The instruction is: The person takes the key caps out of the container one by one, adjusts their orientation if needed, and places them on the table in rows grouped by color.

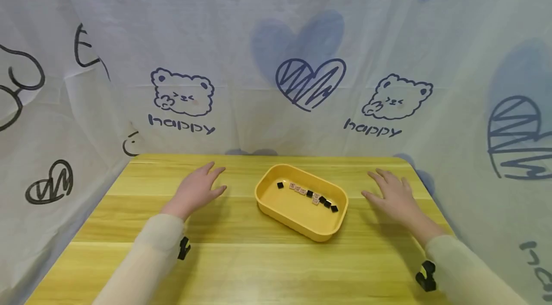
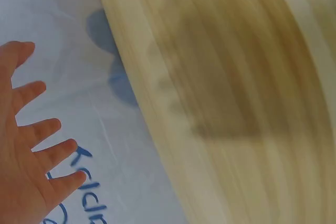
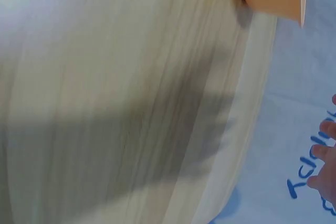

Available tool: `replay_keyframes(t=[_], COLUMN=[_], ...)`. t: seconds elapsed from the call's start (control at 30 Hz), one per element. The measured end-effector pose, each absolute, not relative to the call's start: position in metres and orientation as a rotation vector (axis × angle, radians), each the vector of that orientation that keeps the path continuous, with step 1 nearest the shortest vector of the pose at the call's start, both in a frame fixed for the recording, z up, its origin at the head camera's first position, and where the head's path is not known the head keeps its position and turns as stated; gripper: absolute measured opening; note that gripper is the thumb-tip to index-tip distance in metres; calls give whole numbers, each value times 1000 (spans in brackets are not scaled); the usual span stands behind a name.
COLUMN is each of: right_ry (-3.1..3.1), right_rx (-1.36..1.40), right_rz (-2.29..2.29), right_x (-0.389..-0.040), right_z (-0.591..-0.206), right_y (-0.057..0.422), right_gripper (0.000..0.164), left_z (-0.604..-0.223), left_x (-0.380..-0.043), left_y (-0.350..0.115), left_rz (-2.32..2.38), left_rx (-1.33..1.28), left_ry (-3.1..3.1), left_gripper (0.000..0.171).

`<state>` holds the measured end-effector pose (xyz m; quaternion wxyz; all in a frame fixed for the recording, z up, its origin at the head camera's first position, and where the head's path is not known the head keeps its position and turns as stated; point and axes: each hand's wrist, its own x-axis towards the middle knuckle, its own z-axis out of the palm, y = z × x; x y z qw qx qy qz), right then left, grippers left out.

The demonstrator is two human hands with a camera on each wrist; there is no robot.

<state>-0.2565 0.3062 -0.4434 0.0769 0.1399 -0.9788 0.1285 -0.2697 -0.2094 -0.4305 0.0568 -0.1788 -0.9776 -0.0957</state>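
Observation:
A yellow plastic tray (image 1: pixel 297 219) with rounded corners stands slantwise on the table. In it lie several small square tiles, some black (image 1: pixel 281 185), others pale pink with marks (image 1: pixel 297 188). To the tray's left, my left hand (image 1: pixel 196 192) hovers above the table with fingers spread, holding nothing; its spread fingers (image 2: pixel 52 129) also show in the left wrist view. On the other side, my right hand (image 1: pixel 392 197) is held over the table, fingers extended and apart from the tray. Only its fingertips (image 3: pixel 325 152) reach into the right wrist view.
The wood-grain table (image 1: pixel 241 266) ends at a pale cloth (image 1: pixel 241 108) hanging behind and at both sides, printed with hearts and bears. A black wrist fitting (image 1: pixel 183 248) sits at the left sleeve, another (image 1: pixel 427 276) at the right.

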Motion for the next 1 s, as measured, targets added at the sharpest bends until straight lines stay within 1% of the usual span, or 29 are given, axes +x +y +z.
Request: replay_keyframes(t=[0.27,0.47,0.7,1.0], right_ry=[-2909,-2882,-2865,-2889], right_rx=[475,486,495,480], right_rz=[614,890,1141,1360], right_x=[-251,-244,-233,-230], right_z=[-450,-466,-492,-505], right_y=[286,276,268,257], right_gripper=[63,59,63,73], left_z=[-421,-413,-418,-412], left_x=[-281,-282,-283,-291], left_y=[-181,-155,-127,-98], left_rz=[-373,-487,-677,-898], left_rx=[-559,-565,-627,-714], left_ry=[-2995,-3008,-3033,-3042], left_gripper=[55,52,49,46])
